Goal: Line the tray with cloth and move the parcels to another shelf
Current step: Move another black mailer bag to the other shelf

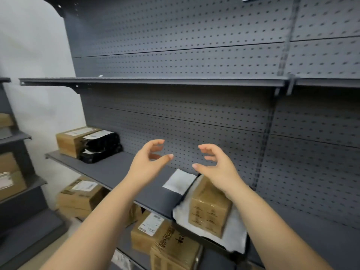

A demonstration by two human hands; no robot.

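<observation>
One box (209,209) sits in the tray (210,241), which rests on the middle shelf (120,168) at the right. A white cloth (233,234) already lies under the box, with one corner spilling out onto the shelf, so the lining looks done. Two hands are up in front of the back panel above the tray: the left hand (148,162) and the right hand (216,166) both hold nothing, fingers loosely curled, palms facing each other. Moving the parcels seems only begun or midway; I cannot tell which shelf is the goal. At the far left of the same shelf stand one brown carton (75,140) and, touching it, a black bagged parcel (101,147), possibly two stacked. The upper shelf (155,81) shows nothing but a small pale scrap. Below, three more cartons show: one at left (79,197), one labelled (150,230), one printed (175,252). Two further cartons sit on the rack at far left (9,178).
</observation>
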